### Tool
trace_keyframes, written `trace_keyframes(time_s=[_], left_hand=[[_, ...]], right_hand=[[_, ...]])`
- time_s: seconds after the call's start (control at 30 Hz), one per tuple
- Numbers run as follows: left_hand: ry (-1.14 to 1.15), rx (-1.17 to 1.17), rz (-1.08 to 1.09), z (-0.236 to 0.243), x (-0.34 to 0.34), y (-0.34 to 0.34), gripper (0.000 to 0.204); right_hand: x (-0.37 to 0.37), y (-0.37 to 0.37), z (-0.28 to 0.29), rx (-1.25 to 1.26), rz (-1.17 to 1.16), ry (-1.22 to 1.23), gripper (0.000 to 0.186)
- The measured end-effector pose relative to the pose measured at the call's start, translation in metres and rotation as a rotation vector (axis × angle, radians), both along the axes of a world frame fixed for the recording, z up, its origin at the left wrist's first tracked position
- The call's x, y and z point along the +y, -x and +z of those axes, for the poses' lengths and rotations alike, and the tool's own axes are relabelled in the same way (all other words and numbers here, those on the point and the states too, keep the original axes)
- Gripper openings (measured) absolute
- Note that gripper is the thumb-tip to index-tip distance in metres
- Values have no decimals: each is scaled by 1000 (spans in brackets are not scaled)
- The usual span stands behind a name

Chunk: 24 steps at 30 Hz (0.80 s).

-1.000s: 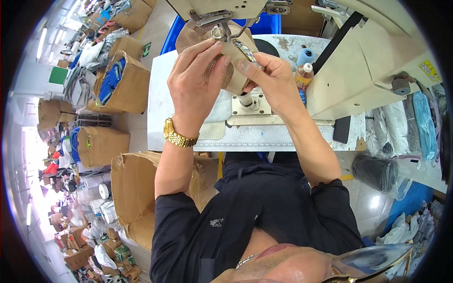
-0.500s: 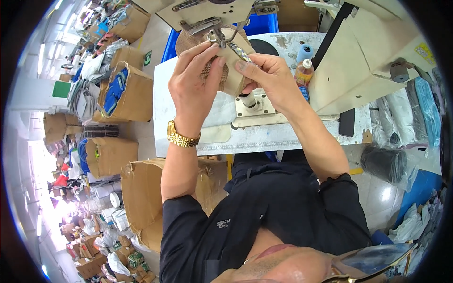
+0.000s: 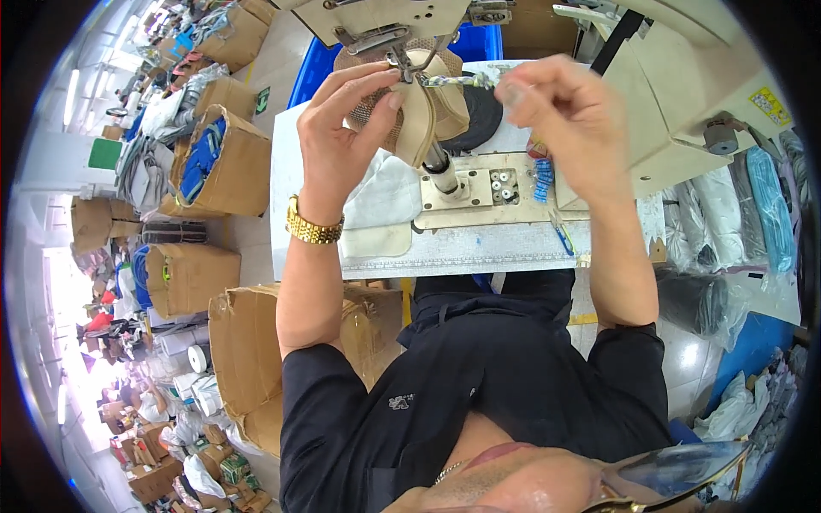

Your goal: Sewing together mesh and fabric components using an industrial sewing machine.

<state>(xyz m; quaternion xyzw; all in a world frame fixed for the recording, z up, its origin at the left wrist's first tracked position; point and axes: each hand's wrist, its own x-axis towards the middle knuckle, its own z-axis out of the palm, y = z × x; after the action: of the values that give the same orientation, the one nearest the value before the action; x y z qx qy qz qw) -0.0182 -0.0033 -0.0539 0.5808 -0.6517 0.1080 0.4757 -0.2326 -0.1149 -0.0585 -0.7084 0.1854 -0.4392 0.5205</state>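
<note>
Under the head of a sewing machine (image 3: 376, 38) sits a beige sewn piece with brown mesh (image 3: 416, 128), cap-like in shape, on the metal post (image 3: 443, 171). My left hand (image 3: 342, 120) grips the mesh side of this piece close to the presser foot, thumb and fingers closed on it. From the foot a braided cord (image 3: 453, 80), white, grey and greenish, runs to the right. Its far end is between the fingers of my right hand (image 3: 564, 111), which is slightly blurred. A gold watch (image 3: 315, 224) is on my left wrist.
White cloth (image 3: 380, 192) lies left of the post on the worktable (image 3: 479, 256). Right of the post are bobbins (image 3: 503, 185), blue small items (image 3: 543, 179) and a blue-handled tool (image 3: 564, 239). An open carton (image 3: 248, 359) stands at left; a blue bin (image 3: 312, 77) is behind.
My right hand has moved from the beige piece out to the right, drawing the braided cord straight. My left hand stays on the piece near the presser foot.
</note>
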Motion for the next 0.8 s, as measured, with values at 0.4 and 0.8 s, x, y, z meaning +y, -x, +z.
trace_keyframes(time_s=[0.4, 0.8], left_hand=[[-99, 25, -145, 11, -4, -22, 18], [-59, 196, -188, -1, 1, -6, 21]], right_hand=[[11, -27, 7, 391, -222, 355, 27], [9, -49, 4, 112, -177, 222, 32]])
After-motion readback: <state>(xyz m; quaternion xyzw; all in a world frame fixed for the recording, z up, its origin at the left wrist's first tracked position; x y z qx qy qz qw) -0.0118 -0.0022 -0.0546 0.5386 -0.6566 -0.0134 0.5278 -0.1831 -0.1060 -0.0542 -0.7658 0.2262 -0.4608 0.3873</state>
